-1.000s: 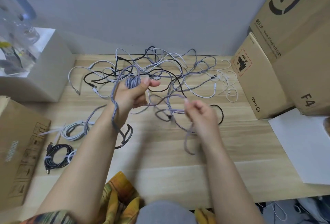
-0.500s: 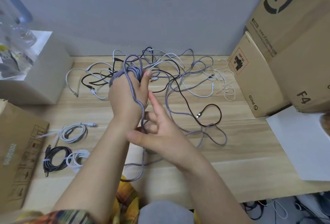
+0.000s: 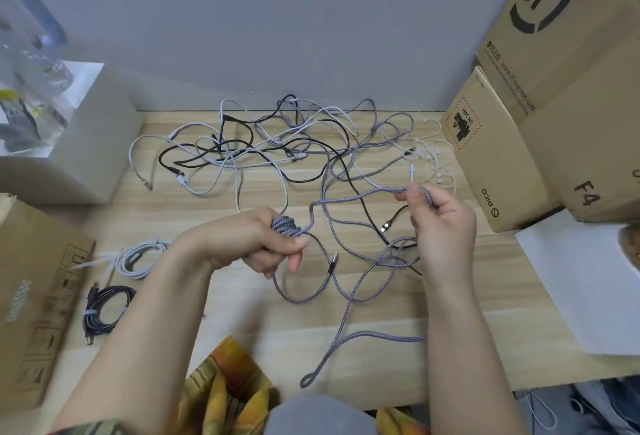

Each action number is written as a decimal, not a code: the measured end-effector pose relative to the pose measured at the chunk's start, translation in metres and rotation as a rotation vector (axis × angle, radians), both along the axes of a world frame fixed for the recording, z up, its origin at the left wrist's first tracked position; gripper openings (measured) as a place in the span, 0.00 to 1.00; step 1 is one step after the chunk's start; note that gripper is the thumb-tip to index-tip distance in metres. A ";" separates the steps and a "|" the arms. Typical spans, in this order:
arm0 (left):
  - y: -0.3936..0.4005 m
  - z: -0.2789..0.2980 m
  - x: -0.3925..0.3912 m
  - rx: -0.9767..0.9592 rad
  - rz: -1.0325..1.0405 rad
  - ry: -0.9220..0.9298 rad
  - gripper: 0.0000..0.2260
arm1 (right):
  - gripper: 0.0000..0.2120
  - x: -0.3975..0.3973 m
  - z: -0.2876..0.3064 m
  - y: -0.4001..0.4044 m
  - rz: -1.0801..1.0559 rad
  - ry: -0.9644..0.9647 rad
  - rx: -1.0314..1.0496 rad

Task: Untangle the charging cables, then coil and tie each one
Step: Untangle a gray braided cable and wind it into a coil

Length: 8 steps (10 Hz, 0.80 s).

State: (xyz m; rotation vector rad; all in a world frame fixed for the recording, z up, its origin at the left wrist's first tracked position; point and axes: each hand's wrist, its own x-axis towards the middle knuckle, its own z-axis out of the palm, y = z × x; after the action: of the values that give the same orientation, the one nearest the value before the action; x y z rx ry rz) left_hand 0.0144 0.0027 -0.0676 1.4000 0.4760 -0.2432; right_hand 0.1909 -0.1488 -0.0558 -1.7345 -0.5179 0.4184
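Around left hand [image 3: 254, 244] fingers — braided cable [image 3: 346, 206] coiled, right hand [image 3: 441, 223] pinching its strand

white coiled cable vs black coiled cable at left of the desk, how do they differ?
Colour: the white coiled cable is pale; the black coiled cable is dark.
Place: the white coiled cable lies farther from the person, the black coiled cable nearer the desk's front edge.
Tie: the black coiled cable shows a light band across its strands; a tie on the white coiled cable cannot be made out.
Shared: both are coiled, on the desk, apart from the tangle.

light: soft, even | shadows: faint | edges: wide-angle bending | left side: blurred
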 end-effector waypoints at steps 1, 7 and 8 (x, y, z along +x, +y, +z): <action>-0.005 0.001 -0.001 -0.598 -0.125 -0.414 0.13 | 0.09 0.006 -0.014 0.000 0.046 -0.047 -0.107; -0.007 0.015 0.049 -0.288 1.001 -0.703 0.19 | 0.20 -0.024 -0.019 0.004 0.716 -0.183 -0.597; -0.018 0.001 0.050 0.303 0.573 -0.451 0.22 | 0.17 -0.026 -0.010 0.004 0.731 -0.305 -0.698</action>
State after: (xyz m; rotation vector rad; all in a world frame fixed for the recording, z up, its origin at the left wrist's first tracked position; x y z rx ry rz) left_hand 0.0646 -0.0152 -0.0668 1.4912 0.5267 0.6200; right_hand 0.1651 -0.1448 -0.0662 -2.2514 -1.3647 0.9366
